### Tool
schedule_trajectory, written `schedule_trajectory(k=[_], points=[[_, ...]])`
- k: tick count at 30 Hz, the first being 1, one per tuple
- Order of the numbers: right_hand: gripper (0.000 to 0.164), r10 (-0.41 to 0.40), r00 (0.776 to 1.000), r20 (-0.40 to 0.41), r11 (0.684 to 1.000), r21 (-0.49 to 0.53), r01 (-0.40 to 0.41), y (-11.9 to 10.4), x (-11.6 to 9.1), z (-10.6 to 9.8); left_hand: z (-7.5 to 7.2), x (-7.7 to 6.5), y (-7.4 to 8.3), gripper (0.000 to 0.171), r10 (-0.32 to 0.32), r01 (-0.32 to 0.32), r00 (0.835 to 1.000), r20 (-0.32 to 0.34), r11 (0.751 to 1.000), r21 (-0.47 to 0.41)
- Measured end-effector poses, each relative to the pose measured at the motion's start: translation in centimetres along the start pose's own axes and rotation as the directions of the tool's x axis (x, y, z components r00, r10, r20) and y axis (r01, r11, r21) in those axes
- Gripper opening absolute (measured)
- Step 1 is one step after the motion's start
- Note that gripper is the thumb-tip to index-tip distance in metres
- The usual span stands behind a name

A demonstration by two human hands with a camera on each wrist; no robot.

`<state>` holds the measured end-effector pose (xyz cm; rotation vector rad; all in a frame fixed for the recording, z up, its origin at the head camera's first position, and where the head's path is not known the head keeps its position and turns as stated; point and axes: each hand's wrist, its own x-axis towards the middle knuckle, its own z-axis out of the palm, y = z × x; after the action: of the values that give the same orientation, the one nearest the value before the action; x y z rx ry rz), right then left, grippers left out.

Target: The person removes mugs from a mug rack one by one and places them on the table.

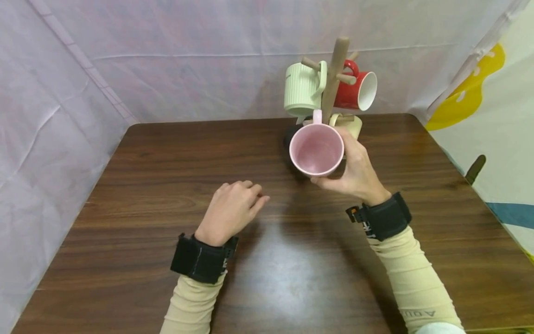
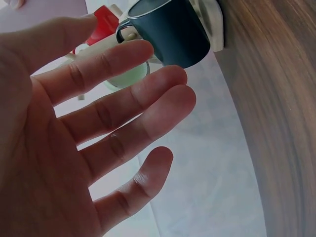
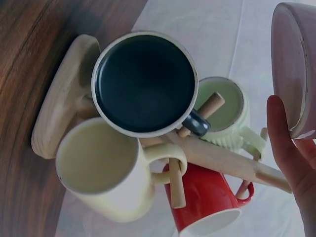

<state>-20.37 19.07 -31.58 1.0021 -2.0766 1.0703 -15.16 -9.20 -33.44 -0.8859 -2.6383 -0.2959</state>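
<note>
A pink mug is in my right hand, which grips it round the body, thumb at the near side. Its mouth faces the head camera and its handle points toward the wooden mug tree. In the right wrist view only part of the pink mug shows at the right edge. My left hand hovers over the table's middle, palm down and holding nothing; its fingers are spread and loosely bent in the left wrist view.
On the tree hang a pale green ribbed mug, a red mug, a cream mug and a dark blue mug, mostly hidden in the head view. The dark wood table meets a white cloth behind.
</note>
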Motion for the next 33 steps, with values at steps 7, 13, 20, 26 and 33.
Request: schedule_trajectory(k=[7, 13, 20, 26, 33], points=[[0.092, 0.037, 0.999, 0.007, 0.997, 0.072, -0.038, -0.2, -0.3, 0.3, -0.2, 0.2, 0.1, 0.02, 0.005, -0.005, 1.0, 0.0, 1.0, -0.011], [0.098, 0.104, 0.994, 0.012, 0.973, 0.205, -0.105, -0.5, -0.5, 0.5, -0.3, 0.3, 0.1, 0.019, 0.0, -0.001, 1.0, -0.017, 0.998, -0.06], [0.094, 0.205, 0.975, 0.085, 0.903, 0.367, -0.222, -1.2, -0.8, 0.1, -0.3, 0.6, 0.1, 0.017, -0.027, 0.016, 0.995, -0.092, 0.994, -0.109], [0.09, 0.25, 0.955, 0.157, 0.865, 0.407, -0.293, -1.2, -0.8, -0.3, -0.1, 0.8, 0.0, 0.015, -0.051, 0.031, 0.989, -0.142, 0.99, -0.14], [0.085, 0.247, 0.93, 0.273, 0.821, 0.45, -0.351, -0.8, -1.1, -0.7, -0.1, 1.0, 0.0, 0.027, -0.065, 0.028, 0.975, -0.212, 0.985, -0.172]])
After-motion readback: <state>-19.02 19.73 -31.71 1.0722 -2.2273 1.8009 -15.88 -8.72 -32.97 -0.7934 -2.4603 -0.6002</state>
